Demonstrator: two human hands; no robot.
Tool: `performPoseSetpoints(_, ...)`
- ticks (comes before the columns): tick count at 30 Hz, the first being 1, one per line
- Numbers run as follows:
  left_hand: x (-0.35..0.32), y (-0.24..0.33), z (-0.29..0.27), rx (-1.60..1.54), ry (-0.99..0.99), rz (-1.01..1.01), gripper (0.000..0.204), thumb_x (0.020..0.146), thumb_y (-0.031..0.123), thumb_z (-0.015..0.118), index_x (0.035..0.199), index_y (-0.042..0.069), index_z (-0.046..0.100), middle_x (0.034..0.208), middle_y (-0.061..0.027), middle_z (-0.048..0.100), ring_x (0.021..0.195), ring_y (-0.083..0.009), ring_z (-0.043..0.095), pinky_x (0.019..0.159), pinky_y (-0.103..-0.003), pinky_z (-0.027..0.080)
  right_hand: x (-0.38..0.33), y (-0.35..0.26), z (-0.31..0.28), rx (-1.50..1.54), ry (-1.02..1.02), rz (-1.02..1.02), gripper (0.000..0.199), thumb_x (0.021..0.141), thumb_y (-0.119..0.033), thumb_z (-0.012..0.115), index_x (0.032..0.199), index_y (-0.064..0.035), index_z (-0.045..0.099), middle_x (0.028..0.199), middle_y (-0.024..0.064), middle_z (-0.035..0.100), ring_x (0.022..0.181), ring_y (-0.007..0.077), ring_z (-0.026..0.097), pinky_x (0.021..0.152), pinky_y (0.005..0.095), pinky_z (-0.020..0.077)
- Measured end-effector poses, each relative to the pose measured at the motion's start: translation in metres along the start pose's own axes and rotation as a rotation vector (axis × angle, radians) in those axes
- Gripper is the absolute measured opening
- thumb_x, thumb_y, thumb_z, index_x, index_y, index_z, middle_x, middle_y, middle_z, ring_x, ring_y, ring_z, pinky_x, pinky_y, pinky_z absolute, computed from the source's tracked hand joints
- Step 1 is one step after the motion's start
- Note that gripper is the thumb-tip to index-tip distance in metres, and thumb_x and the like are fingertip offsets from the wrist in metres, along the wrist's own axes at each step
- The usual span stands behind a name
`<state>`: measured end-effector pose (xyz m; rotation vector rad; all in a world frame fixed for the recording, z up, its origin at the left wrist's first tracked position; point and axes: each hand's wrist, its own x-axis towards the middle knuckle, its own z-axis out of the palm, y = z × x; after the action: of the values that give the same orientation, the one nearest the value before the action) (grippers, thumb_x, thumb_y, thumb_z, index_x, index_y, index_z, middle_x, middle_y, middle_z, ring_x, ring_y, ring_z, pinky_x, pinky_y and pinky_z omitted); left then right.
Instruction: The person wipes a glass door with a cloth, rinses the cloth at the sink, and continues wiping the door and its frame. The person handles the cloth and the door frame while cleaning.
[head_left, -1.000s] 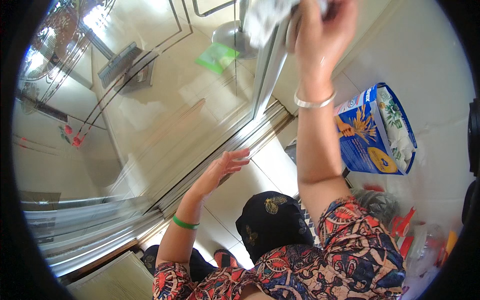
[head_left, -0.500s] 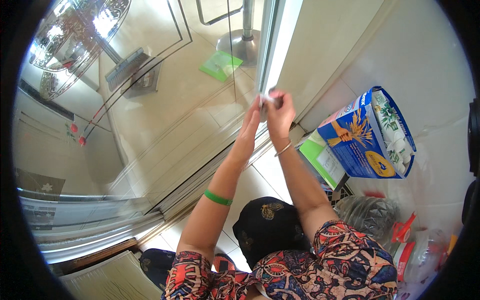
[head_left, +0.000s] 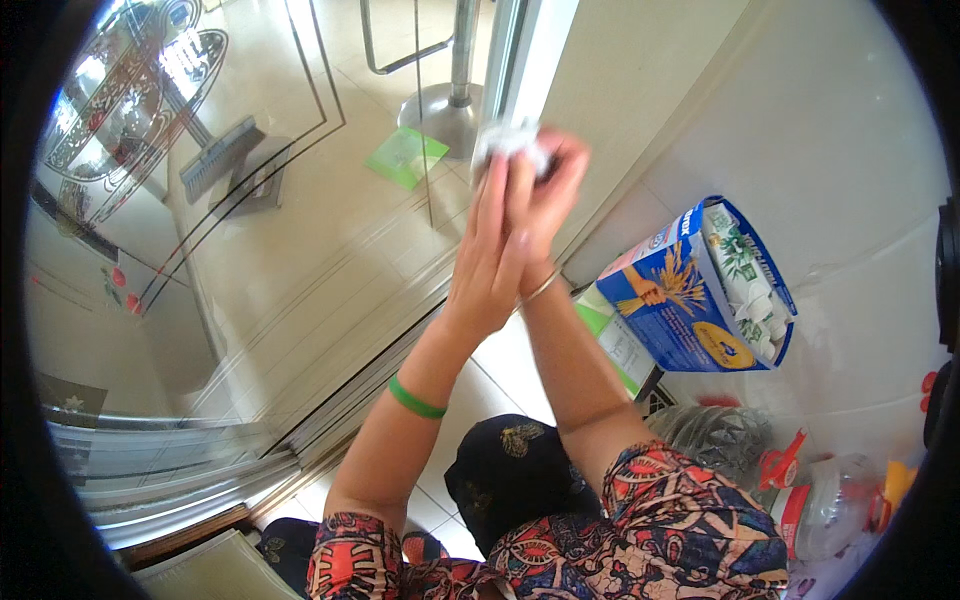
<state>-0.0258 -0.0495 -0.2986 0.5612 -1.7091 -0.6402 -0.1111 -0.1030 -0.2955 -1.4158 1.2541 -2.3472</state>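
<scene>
Two hands (head_left: 488,272) press together around a crumpled white wad (head_left: 512,138), forearms (head_left: 385,455) stretched forward.

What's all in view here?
Crumpled soft wad: one, white, top centre
Flat glass panel: one, clear, left
Bristled broom: one, grey, behind glass
Round metal stand: one, silver, behind glass
Square flat sheet: one, green, by stand
Open cardboard box: one, blue, right
Leaf-printed packets: several, white-green, inside box
Plastic containers: at least two, clear, lower right
Thin band: one, green, left forearm
Left hand: one, bare, at wad
Right hand: one, bare, holding wad
</scene>
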Motion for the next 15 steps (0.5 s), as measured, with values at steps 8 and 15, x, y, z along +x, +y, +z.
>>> performPoseSetpoints(8,-0.090,-0.049,0.013,-0.109,-0.047,-0.529,0.060,0.103,0.034,0.036,0.151,0.001,0.022,0.153,-0.0227,0.027,0.143,-0.0361,0.024,0.116,-0.039,0.020,-0.061,0.042,-0.049,-0.358,-0.378,0.391,0.014,0.083,-0.004,0.065,0.096,-0.0032,0.057,0.088,0.0129,0.067,0.083,0.0252,0.068,0.077,0.0349,0.0520)
performPoseSetpoints(15,-0.098,0.029,-0.051,-0.117,-0.416,-0.458,0.050,0.102,0.031,0.036,0.145,0.004,0.039,0.151,-0.0182,0.035,0.141,-0.0306,0.030,0.115,-0.039,0.024,0.169,-0.094,-0.026,-0.794,-0.091,-0.742,0.027,0.081,0.004,0.061,0.106,-0.0052,0.060,0.109,0.0129,0.061,0.103,0.0313,0.055,0.087,0.0380,0.0477)
